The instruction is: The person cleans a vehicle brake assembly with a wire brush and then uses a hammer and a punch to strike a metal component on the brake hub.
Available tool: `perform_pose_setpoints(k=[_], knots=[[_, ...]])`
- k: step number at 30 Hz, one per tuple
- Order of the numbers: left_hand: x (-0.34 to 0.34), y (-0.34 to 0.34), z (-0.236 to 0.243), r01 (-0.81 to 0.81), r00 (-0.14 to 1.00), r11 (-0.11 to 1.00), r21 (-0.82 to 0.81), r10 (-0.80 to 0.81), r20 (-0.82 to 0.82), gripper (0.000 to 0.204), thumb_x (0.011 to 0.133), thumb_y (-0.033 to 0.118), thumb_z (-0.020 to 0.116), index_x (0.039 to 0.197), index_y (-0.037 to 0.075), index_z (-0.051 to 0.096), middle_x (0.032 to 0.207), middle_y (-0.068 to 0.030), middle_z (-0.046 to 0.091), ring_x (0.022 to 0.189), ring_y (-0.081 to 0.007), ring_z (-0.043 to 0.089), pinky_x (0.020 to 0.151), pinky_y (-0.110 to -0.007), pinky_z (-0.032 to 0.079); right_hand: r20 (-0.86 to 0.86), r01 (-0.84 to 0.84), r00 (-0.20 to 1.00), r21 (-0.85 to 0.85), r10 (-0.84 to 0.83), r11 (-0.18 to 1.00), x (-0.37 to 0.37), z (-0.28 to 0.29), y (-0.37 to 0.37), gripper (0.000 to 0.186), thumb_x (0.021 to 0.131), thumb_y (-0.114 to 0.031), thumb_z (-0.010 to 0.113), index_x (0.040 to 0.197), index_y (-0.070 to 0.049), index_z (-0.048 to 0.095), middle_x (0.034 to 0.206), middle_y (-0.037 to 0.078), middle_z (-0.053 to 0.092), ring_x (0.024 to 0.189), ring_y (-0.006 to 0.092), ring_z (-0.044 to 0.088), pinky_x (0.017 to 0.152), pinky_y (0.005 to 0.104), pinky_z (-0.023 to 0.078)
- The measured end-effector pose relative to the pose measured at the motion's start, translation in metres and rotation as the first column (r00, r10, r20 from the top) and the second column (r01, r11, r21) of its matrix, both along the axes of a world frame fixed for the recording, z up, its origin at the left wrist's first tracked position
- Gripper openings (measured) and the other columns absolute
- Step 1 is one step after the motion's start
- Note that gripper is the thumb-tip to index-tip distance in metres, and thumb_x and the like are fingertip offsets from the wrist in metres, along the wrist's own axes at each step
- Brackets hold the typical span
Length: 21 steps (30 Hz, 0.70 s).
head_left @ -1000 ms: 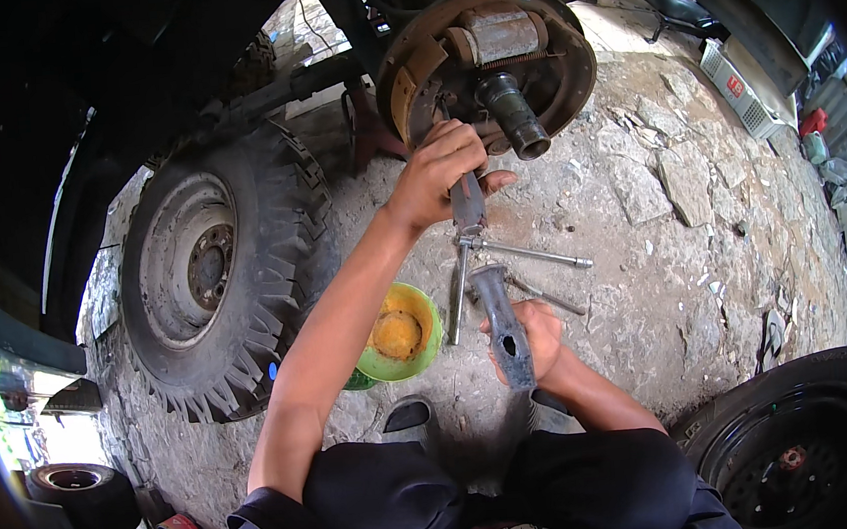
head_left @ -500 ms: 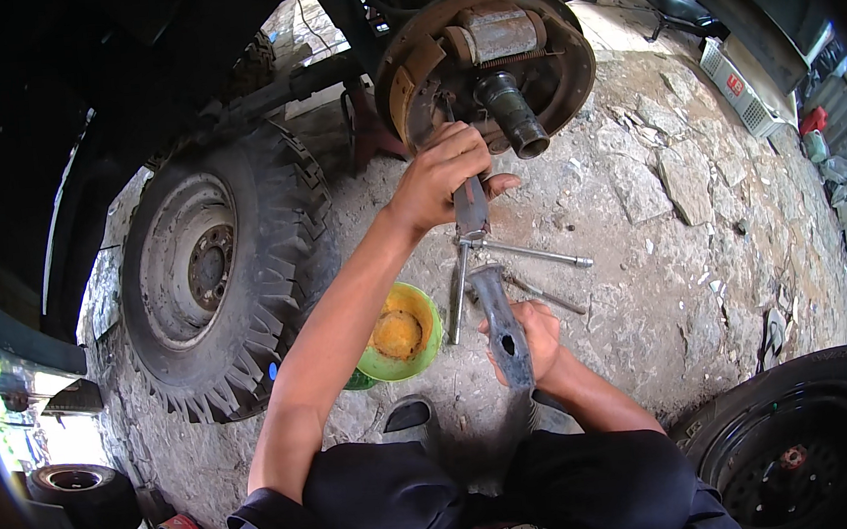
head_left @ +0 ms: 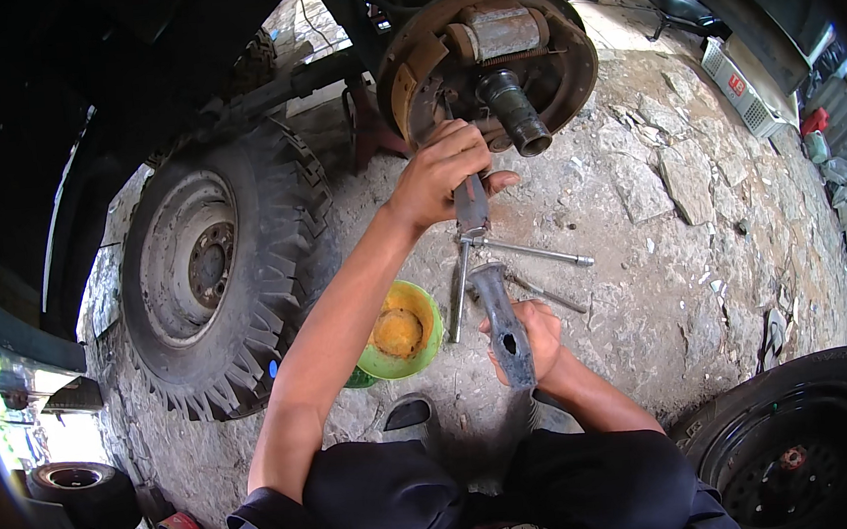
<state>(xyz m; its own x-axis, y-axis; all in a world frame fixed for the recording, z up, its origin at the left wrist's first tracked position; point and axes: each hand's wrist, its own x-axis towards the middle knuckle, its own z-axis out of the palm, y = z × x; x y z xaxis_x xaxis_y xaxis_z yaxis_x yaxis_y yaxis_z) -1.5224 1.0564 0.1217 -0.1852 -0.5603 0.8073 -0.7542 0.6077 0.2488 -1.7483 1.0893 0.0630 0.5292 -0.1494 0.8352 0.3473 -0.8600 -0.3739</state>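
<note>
Brake assembly at top centre: round, rusty backing plate with curved shoe on its left, pale cylindrical part above, coil spring just below that, and dark stub shaft projecting toward the viewer. Left hand at the plate's lower left edge, fingers curled closed around a flat metal tool, thumb sticking out to the right; tool's broad end points down, its thin upper end goes in toward the plate. Contact there cannot be told. Right hand lower, over the ground, fingers bent around the hammer; grey head faces up with a dark eye hole, handle mostly hidden, head well apart from the flat tool. On the ground beneath, cross-shaped wrench and, beside it, a short metal bar. Green bowl, yellowish inside, near the left forearm. Reddish stand just left of the plate. Farther left, large treaded wheel leaning upright; lower right, a dark wheel; upper right, a white crate.
</note>
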Motion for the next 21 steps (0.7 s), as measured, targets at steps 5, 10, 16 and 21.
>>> perform_pose_setpoints(k=[5,10,16,21], knots=[[0.0008,-0.0021,-0.0009,0.015,1.000,1.000,-0.012,-0.015,0.006,0.033,0.072,0.018,0.083,0.071,0.003,0.054,0.073,-0.0067,0.050,0.071,-0.0258,0.053,0.064,-0.037,0.042,0.005,-0.034,0.999,0.023,0.034,0.999,0.0001,-0.0002,0.0001,0.095,0.069,-0.001,0.067,0.149,0.004,0.015,0.080,0.012,0.069,0.058,0.0252,0.066,0.050,0.0354,0.051],[0.0035,0.0001,-0.0005,0.008,0.999,1.000,-0.018,-0.007,0.037,0.033,0.072,0.018,0.083,0.071,0.003,0.054,0.073,-0.0068,0.050,0.070,-0.0259,0.053,0.064,-0.037,0.043,0.018,-0.053,0.998,0.032,0.052,0.998,0.0016,0.0022,0.0012,0.093,0.070,-0.002,0.068,0.148,0.005,0.018,0.079,0.012,0.069,0.058,0.0256,0.066,0.050,0.0356,0.052],[0.0041,-0.0013,-0.0007,0.007,0.999,1.000,-0.017,-0.006,0.033,0.033,0.072,0.018,0.083,0.071,0.003,0.054,0.073,-0.0068,0.050,0.070,-0.0251,0.052,0.064,-0.037,0.043,-0.049,-0.045,0.998,0.047,0.048,0.998,-0.0004,-0.0010,0.0020,0.092,0.070,-0.002,0.068,0.148,0.005,0.019,0.079,0.011,0.069,0.057,0.0246,0.066,0.050,0.0352,0.052],[0.0045,-0.0009,0.0003,0.012,1.000,1.000,-0.005,-0.012,0.025,0.033,0.072,0.018,0.083,0.070,0.003,0.054,0.073,-0.0068,0.050,0.070,-0.0250,0.052,0.064,-0.037,0.043,-0.001,-0.045,0.999,0.034,0.045,0.998,0.0018,-0.0004,0.0030,0.093,0.070,-0.003,0.069,0.148,0.004,0.019,0.080,0.011,0.069,0.057,0.0241,0.066,0.050,0.0349,0.051]])
